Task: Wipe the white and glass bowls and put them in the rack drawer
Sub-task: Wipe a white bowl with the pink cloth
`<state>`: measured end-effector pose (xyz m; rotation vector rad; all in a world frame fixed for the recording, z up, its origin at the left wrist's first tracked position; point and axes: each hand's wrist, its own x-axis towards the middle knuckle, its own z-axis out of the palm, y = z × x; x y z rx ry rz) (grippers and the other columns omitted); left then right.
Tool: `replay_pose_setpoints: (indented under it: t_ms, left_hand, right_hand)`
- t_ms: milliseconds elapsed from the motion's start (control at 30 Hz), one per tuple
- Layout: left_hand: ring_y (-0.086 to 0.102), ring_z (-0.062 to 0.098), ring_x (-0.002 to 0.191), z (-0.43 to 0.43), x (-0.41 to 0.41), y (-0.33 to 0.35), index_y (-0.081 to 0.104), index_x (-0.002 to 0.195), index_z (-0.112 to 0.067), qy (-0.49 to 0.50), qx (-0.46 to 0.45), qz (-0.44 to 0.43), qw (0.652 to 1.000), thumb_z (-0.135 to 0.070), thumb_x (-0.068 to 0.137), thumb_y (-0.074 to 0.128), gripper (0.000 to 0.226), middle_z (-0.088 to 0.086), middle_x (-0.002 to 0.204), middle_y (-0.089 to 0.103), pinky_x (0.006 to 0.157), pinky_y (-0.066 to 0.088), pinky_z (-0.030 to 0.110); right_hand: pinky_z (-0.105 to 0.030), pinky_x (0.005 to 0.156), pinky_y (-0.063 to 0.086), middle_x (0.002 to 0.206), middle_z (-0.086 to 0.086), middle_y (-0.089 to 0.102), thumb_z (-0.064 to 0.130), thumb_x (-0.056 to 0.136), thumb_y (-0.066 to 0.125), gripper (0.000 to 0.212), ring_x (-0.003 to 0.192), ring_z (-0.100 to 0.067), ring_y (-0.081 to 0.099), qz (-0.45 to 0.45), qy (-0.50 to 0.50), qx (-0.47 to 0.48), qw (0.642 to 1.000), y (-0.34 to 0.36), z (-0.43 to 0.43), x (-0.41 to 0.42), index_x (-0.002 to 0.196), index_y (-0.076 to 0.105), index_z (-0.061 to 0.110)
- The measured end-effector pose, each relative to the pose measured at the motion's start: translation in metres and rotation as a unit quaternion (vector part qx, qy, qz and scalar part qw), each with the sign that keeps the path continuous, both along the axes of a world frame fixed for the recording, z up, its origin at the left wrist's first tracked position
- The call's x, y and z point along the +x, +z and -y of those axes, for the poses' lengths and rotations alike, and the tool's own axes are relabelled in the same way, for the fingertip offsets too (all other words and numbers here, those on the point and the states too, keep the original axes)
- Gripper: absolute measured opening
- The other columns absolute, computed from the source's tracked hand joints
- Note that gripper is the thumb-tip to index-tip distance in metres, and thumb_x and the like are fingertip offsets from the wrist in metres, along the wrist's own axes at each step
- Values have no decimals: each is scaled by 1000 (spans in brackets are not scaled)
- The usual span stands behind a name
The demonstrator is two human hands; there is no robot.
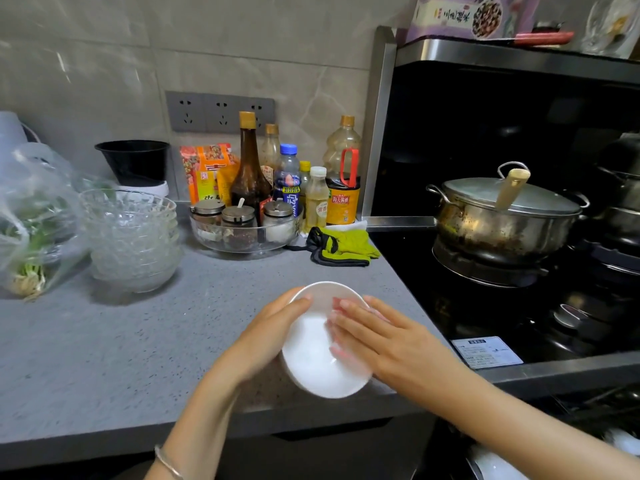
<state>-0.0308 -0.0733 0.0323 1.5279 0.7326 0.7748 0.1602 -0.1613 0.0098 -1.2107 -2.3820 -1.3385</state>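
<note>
Grey speckled countertop fills the left and centre of the kitchen view, and serves as the landmark. Off its right edge sits the black stove, bearing a lidded steel pot. Toward the counter's back left stands the stack of glass bowls, well apart from both hands and not yet taken up.

Over the counter's front right corner, the white bowl is tipped on edge, its hollow facing right. The left hand cups its outer wall, fingers curled over the rim. The right hand lies flat and spread inside the hollow; whether it presses a cloth I cannot tell.

Judging by this, the glass stack lies up and left of the hands, so the left hand is nearer. No rack drawer can be clearly made out.
</note>
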Motion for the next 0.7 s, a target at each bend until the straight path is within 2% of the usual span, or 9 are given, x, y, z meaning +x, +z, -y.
replay_pose_setpoints:
  t_ms: [100,200,267,333,400,467,567,633,700]
  left_hand:
    - [65,28,106,-2,1,0,63,119,-22,-47,-37,-35,998,-42,80,55,45,7,113,70,97,47,44]
    - [65,29,104,0,4,-2,61,121,-16,-34,-48,-33,998,-30,95,52,31,12,115,69,97,46,44]
    - [66,27,102,0,4,-5,62,118,-18,-7,-31,-34,999,-23,99,45,26,10,113,69,95,47,43]
    - [66,24,96,4,5,-5,64,110,-22,24,-24,-13,999,-21,99,45,22,7,108,70,91,49,39]
    - [66,24,97,8,7,-3,65,105,-24,50,-19,9,999,-23,98,45,20,4,105,71,92,49,41]
    - [65,24,103,11,9,-3,65,106,-25,73,-12,29,997,-27,98,45,21,2,107,71,98,47,44]
    - [63,20,108,17,13,-4,65,111,-25,88,-16,56,994,-29,99,43,25,-1,110,70,101,44,42]
    - [65,20,106,24,15,-3,66,110,-23,79,-36,76,993,-30,100,41,27,2,108,71,100,46,40]
    - [67,22,103,27,16,-2,66,110,-20,62,-67,94,991,-32,99,42,28,8,106,72,98,48,43]
  right_hand:
    - [-44,114,20,137,-9,55,21,86,54,44,132,-25,47,52,-18,-2,998,-1,1,7,128,61,9]
    - [-42,114,22,138,-9,55,27,76,65,53,133,-26,45,5,-24,-50,998,-2,6,1,126,62,12]
    - [-40,114,24,138,-7,55,31,78,56,46,132,-26,46,-33,-1,-93,995,-1,9,-1,120,65,17]
    - [-40,115,25,139,-8,54,36,84,50,42,134,-27,44,-58,6,-132,990,-1,12,-2,117,67,16]
    - [-40,113,29,139,-8,54,43,81,59,47,133,-27,45,-74,-26,-153,985,-3,15,-8,117,66,14]
    - [-34,106,41,135,-4,57,51,74,66,53,128,-22,51,-118,-49,-191,973,-1,22,-20,117,65,19]
    - [-23,91,50,129,9,61,56,80,56,50,121,-9,54,-218,-26,-234,947,6,34,-40,120,62,26]
    - [-24,94,49,135,9,57,57,88,47,54,127,-7,49,-265,-22,-247,932,10,34,-47,129,58,22]
    - [-29,100,46,142,3,51,58,95,34,60,133,-11,44,-267,-26,-243,932,10,29,-50,134,54,17]
